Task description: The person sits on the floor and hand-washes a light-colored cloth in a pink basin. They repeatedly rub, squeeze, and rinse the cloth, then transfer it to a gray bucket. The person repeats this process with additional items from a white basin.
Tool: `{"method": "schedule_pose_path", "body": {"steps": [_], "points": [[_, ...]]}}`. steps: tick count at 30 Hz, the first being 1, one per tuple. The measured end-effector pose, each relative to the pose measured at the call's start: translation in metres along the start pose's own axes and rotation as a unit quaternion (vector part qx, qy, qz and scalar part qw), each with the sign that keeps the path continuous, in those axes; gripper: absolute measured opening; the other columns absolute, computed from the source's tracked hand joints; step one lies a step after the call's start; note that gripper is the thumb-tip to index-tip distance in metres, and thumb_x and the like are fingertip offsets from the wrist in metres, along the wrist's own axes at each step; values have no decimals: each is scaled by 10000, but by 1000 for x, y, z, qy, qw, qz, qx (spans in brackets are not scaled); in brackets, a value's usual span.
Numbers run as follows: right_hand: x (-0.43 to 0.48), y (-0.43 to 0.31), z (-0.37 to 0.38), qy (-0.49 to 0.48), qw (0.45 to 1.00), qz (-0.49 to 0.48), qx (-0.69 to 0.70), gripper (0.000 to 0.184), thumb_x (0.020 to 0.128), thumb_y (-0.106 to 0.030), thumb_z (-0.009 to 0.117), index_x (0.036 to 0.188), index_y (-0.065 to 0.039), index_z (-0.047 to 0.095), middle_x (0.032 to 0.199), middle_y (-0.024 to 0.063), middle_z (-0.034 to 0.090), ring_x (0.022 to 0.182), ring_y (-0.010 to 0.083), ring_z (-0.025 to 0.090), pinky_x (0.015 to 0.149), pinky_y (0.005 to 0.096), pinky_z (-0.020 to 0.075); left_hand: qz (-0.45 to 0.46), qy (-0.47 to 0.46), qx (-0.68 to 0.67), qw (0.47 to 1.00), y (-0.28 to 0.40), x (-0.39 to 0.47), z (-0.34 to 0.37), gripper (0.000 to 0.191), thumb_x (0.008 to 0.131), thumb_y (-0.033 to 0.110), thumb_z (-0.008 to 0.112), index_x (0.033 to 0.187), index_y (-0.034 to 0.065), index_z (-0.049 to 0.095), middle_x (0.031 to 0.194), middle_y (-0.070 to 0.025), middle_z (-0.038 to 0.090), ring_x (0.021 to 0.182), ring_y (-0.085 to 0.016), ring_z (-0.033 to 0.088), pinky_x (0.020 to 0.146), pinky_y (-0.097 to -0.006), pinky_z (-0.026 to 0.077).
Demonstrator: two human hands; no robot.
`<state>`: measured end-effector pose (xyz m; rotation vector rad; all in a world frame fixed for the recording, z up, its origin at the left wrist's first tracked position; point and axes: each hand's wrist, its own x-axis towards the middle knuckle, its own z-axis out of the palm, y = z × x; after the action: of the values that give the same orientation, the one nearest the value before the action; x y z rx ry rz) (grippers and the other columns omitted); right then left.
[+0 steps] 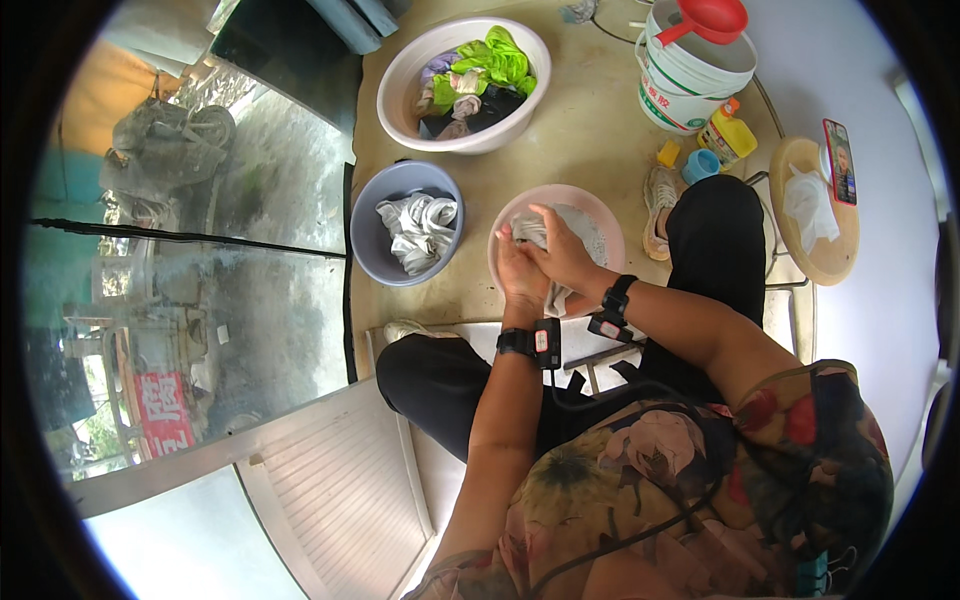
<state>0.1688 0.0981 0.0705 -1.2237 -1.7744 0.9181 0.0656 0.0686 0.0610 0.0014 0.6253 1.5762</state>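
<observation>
A pink plastic basin [611, 225] with sudsy water stands on the floor before me. My left hand [523, 268] and my right hand [559, 251] meet over it, heels of the palms close together. A wet pale cloth [529, 228] lies against the fingers of both hands, and part of it hangs below them at the basin's near side. Whether the fingers close on the cloth is partly hidden. To the left, a grey-blue basin [361, 244] holds a heap of white cloth [421, 229].
A large white basin [390, 124] with green, purple and dark clothes stands farther off. At the right are a white bucket [660, 97] with a red dipper [712, 21], a yellow bottle [727, 139], a blue cup [700, 165] and a round stool [795, 255] bearing tissue and a phone.
</observation>
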Motion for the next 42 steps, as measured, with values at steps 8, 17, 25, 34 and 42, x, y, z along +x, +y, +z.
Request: {"method": "schedule_pose_path", "body": {"steps": [8,17,25,34,42], "points": [[-3,-31,-7,-123,989,-85,19,224,841,-280,648,904,-70,695,905,173,711,881,374,679,780,465,533,-111,23,-9,994,-18,12,-50,487,1009,512,458,1170,62,549,1098,-123,623,1003,-305,629,932,-493,505],[5,-16,-5,0,989,115,-98,288,856,-327,613,848,-41,645,838,201,681,798,431,647,695,509,516,-109,104,48,987,-29,1,-38,569,974,589,503,1226,82,551,1138,-99,635,1046,-243,633,899,-416,541],[3,-15,4,-44,982,138,-123,311,898,-361,618,920,-50,623,806,221,676,786,430,662,694,521,519,-78,198,111,971,-31,-7,-14,704,960,678,427,1306,68,491,1205,-117,601,1129,-270,589,965,-434,496],[2,-8,9,-105,988,74,-85,307,922,-337,586,909,-33,621,820,258,670,787,440,658,704,538,500,-116,134,112,978,-6,6,-33,729,991,661,357,1380,49,434,1231,-137,594,1104,-285,615,920,-428,536],[12,8,9,-133,980,122,-85,447,910,-416,623,1004,18,577,866,261,676,826,445,665,751,505,528,-112,178,47,976,-22,8,-32,557,1033,546,379,1317,83,503,1232,-97,612,1104,-255,618,920,-429,534]]}}
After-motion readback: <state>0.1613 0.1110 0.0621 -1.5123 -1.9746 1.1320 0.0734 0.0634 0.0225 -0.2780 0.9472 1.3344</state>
